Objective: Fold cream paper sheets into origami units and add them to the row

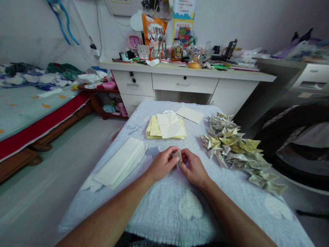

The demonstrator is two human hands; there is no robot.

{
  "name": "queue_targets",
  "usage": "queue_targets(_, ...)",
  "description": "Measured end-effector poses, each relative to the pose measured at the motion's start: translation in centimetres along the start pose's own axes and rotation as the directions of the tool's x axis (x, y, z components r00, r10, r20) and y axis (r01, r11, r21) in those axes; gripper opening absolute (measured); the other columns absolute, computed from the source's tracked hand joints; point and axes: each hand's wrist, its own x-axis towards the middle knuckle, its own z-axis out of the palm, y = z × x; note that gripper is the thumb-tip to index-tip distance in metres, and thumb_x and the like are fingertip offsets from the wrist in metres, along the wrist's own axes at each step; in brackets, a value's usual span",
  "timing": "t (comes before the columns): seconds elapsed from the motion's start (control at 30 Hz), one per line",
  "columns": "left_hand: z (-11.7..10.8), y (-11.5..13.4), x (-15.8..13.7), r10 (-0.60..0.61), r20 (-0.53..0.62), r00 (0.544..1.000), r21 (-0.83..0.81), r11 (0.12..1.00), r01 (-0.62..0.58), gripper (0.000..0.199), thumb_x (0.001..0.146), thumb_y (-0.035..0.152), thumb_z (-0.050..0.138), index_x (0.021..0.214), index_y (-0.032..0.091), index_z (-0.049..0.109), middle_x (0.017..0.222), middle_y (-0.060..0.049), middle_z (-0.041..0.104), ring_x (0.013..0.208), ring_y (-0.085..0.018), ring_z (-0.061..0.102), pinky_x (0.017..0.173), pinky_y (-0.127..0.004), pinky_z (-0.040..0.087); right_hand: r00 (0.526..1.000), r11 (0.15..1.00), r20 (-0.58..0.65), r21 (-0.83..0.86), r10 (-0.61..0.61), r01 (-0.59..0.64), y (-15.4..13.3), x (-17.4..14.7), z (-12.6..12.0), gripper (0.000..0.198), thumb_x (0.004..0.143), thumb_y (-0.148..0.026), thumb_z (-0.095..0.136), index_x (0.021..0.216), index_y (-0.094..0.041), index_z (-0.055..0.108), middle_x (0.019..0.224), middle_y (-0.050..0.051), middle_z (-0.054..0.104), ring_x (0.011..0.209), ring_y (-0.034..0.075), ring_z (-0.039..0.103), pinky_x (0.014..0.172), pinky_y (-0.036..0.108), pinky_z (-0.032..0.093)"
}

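Observation:
Between my two hands, over the middle of the cloth-covered table, is a small folded piece of paper [178, 159]. My left hand [164, 162] pinches its left side with thumb and fingers. On the right side, my right hand [192, 167] grips it the same way. Beyond the hands lies a stack of yellow paper [154, 127], topped by a creased cream sheet [171, 125]. Left of my hands rests a long stack of pale paper [120, 161]. To the right, many folded paper pieces [239, 154] with pointed ends lie heaped in rows.
A flat cream card [190, 114] lies at the table's far end. Behind stands a white desk [185, 82] crowded with jars, a clock and an orange bag [154, 36]. A bed [38, 109] is on the left, a front-loading washing machine [311, 80] on the right.

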Motion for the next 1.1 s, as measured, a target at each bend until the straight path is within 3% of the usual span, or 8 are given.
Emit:
queue_targets(0.13, 0.2, 0.6, -0.1, 0.024, 0.040, 0.999, 0.017, 1.000, -0.025, 0.028, 0.087, 0.024, 0.052, 0.114, 0.020, 0.053, 0.106, -0.004, 0.064, 0.089, -0.016, 0.063, 0.083, -0.028, 0.049, 0.993, 0.991, -0.087, -0.100, 0.077, -0.085, 0.1, -0.1, 0.3, 0.007, 0.078, -0.018, 0.051, 0.085, -0.020, 0.051, 0.066, -0.003, 0.056, 0.059, 0.013, 0.051, 0.057, 0.023, 0.034)
queue_targets(0.3, 0.3, 1.0, -0.3, 0.031, 0.017, 0.999, 0.016, 0.999, -0.031, 0.034, 0.084, 0.025, 0.058, 0.116, 0.021, 0.048, 0.112, -0.005, 0.059, 0.087, -0.014, 0.063, 0.081, -0.029, 0.051, 0.980, 0.984, -0.124, -0.068, 0.156, -0.165, 0.4, -0.1, 0.5, 0.005, 0.084, -0.025, 0.047, 0.084, -0.021, 0.050, 0.060, -0.004, 0.053, 0.052, 0.013, 0.049, 0.051, 0.022, 0.029)
queue_targets(0.47, 0.4, 1.1, -0.3, 0.000, 0.014, 1.000, -0.038, 0.999, 0.000, 0.037, 0.077, 0.025, 0.066, 0.105, 0.021, 0.043, 0.102, -0.003, 0.058, 0.083, -0.013, 0.063, 0.076, -0.028, 0.053, 0.965, 0.975, -0.177, -0.075, 0.193, -0.209, 0.4, 0.0, 0.7, 0.004, 0.083, -0.025, 0.046, 0.082, -0.022, 0.046, 0.061, -0.003, 0.054, 0.053, 0.014, 0.051, 0.051, 0.022, 0.029)
queue_targets(0.73, 0.7, 0.8, -0.2, 0.014, -0.079, 0.997, 0.082, 0.997, -0.008, 0.016, 0.083, 0.022, 0.054, 0.098, 0.021, 0.047, 0.092, -0.001, 0.060, 0.074, -0.012, 0.062, 0.067, -0.024, 0.048, 0.985, 0.982, -0.128, -0.135, 0.118, -0.135, 0.2, -0.3, 0.9, 0.010, 0.078, -0.022, 0.051, 0.087, -0.022, 0.045, 0.062, -0.005, 0.053, 0.053, 0.013, 0.049, 0.053, 0.022, 0.031)
queue_targets(0.93, 1.0, 0.7, -0.2, -0.029, -0.156, 0.987, 0.197, 0.979, 0.059, 0.022, 0.076, 0.013, 0.054, 0.093, 0.022, 0.046, 0.070, 0.005, 0.056, 0.059, -0.010, 0.055, 0.057, -0.020, 0.039, 0.989, 0.988, -0.115, -0.114, 0.093, -0.106, 0.4, -0.4, 1.0, 0.012, 0.078, -0.016, 0.047, 0.088, -0.022, 0.045, 0.066, -0.003, 0.052, 0.055, 0.014, 0.050, 0.055, 0.022, 0.033)
queue_targets(1.0, 1.0, 0.6, -0.2, -0.034, -0.158, 0.987, 0.164, 0.985, 0.060, 0.021, 0.076, 0.011, 0.051, 0.094, 0.022, 0.046, 0.067, 0.006, 0.055, 0.059, -0.010, 0.053, 0.056, -0.020, 0.037, 0.993, 0.995, -0.106, -0.077, 0.054, -0.062, 0.4, -0.4, 1.0, 0.014, 0.078, -0.014, 0.045, 0.090, -0.022, 0.045, 0.068, -0.003, 0.052, 0.057, 0.013, 0.050, 0.056, 0.022, 0.034)
queue_targets(1.1, 1.1, 0.3, -0.1, -0.060, -0.120, 0.991, -0.011, 0.998, 0.059, 0.019, 0.079, 0.011, 0.047, 0.093, 0.022, 0.045, 0.068, 0.006, 0.055, 0.058, -0.009, 0.051, 0.054, -0.019, 0.035, 0.995, 1.000, -0.097, 0.005, -0.002, 0.003, 0.4, -0.4, 0.8, 0.017, 0.077, -0.010, 0.043, 0.089, -0.022, 0.045, 0.070, -0.003, 0.052, 0.061, 0.013, 0.049, 0.059, 0.022, 0.036)
